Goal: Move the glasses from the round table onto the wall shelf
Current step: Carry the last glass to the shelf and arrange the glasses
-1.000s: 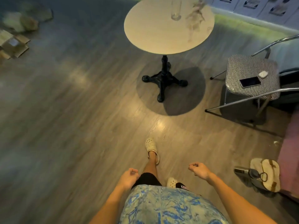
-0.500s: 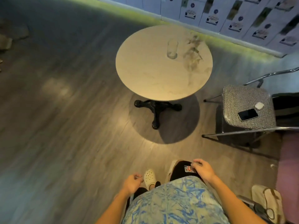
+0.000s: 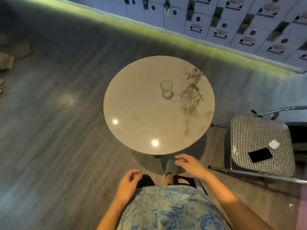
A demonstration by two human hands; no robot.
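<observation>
One clear drinking glass point(image 3: 166, 89) stands upright on the round marble-look table point(image 3: 141, 113), right of the table's centre. My right hand point(image 3: 189, 165) hovers just short of the table's near edge, fingers spread, holding nothing. My left hand point(image 3: 128, 183) hangs lower by my waist, fingers loosely curled and empty. Both hands are well short of the glass. No wall shelf shows in this view.
A houndstooth-patterned chair point(image 3: 259, 143) with a metal frame stands right of the table, with a phone point(image 3: 260, 155) and a small white object point(image 3: 274, 144) on its seat. A wall covered in posters point(image 3: 232, 22) runs behind the table. Cardboard pieces point(image 3: 10, 57) lie at far left.
I have walked up to the table, which is now close in front of me. My right hand has lifted from my hip toward the table edge and spread its fingers.
</observation>
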